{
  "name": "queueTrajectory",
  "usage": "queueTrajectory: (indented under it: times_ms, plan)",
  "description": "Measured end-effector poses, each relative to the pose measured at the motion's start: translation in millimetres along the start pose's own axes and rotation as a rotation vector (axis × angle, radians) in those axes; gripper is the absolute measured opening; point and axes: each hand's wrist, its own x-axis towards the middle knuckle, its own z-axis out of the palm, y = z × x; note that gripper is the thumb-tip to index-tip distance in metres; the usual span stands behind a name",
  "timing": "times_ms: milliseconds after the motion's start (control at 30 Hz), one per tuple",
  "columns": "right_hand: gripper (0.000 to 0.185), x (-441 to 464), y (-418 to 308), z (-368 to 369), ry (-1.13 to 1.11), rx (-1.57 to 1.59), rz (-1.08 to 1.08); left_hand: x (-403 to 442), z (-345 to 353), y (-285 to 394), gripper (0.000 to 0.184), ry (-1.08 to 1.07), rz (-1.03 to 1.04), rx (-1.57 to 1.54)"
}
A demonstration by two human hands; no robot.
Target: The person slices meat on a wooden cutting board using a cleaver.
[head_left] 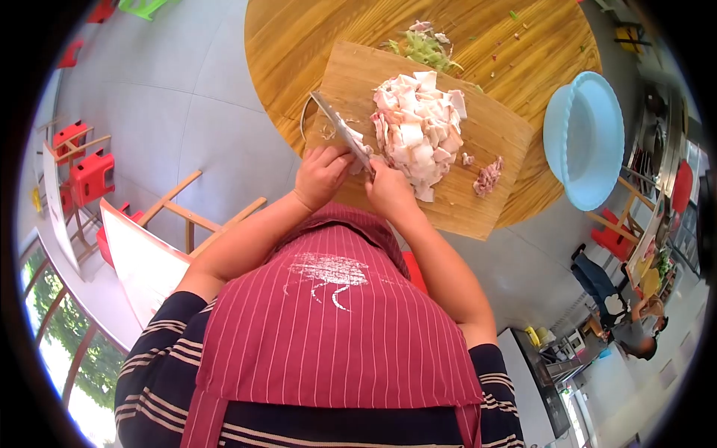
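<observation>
My right hand [392,190] is wrapped round the handle of a kitchen cleaver [340,128], its blade slanting up and left across the near left part of a wooden cutting board [478,205]. My left hand [323,175] is closed, fingers curled close to the blade, on a pale piece of fatty meat [354,167] that they partly hide. Just right of the blade is a heap of cut fatty meat [417,123], white and pink. A small pile of redder meat scraps [488,177] lies toward the board's right side.
The board rests on a round wooden table [287,45]. Green and pale scraps [426,48] lie beyond it. A light blue basin [586,142] stands at the table's right edge. Red stools [91,178] are on the left. Another person [616,306] is far right.
</observation>
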Motion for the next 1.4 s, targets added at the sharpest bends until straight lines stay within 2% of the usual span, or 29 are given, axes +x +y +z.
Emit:
queueTrajectory:
  times_ms: [33, 133, 200, 300, 433, 500, 533, 633, 833, 967, 1067, 1133, 1233, 1400]
  plan:
    - [0.024, 1, 4, 2, 0.034, 0.038, -0.046, 1, -1, 0, 0.018, 0.013, 0.003, -0.008]
    - [0.023, -16, 36, -16, 0.037, 0.053, -0.003, 0, 1, 1, 0.019, 0.053, 0.000, -0.037]
    - [0.023, -43, 49, -39, 0.050, 0.235, 0.224, -3, 2, 1, 0.021, 0.078, -0.012, -0.053]
    - [0.024, -68, 64, -47, 0.136, 0.171, 0.130, -6, 1, -1, 0.022, 0.083, -0.028, -0.113]
    - [0.025, -88, 18, -53, 0.258, 0.244, 0.199, -3, 3, -2, 0.020, 0.080, -0.004, -0.114]
    - [0.028, -90, 0, -46, 0.290, 0.106, 0.019, -1, 4, -1, 0.019, 0.081, 0.010, -0.113]
    - [0.028, -91, -5, -39, 0.297, 0.106, 0.021, -3, 5, -1, 0.020, 0.085, 0.008, -0.098]
    - [0.032, -90, -13, -28, 0.024, -0.113, 0.053, -2, 2, -1, 0.023, 0.068, 0.015, -0.052]
    - [0.031, -88, -22, -30, -0.062, -0.197, 0.169, -4, 3, -4, 0.030, 0.012, 0.003, -0.027]
    - [0.032, -49, -30, -19, -0.020, -0.167, 0.059, -5, 3, -4, 0.032, -0.008, 0.007, -0.003]
    - [0.027, -36, -36, -15, -0.029, -0.171, 0.063, -1, 2, -4, 0.032, 0.011, 0.004, -0.024]
    - [0.034, -51, -24, -14, -0.016, -0.161, 0.101, -3, 2, -4, 0.031, 0.022, 0.002, -0.029]
    - [0.034, -81, -8, -20, -0.055, -0.206, 0.195, -3, 2, -1, 0.028, 0.010, -0.026, -0.025]
    - [0.035, -48, -9, -10, -0.037, -0.134, 0.140, 3, 2, 0, 0.021, 0.008, -0.007, -0.042]
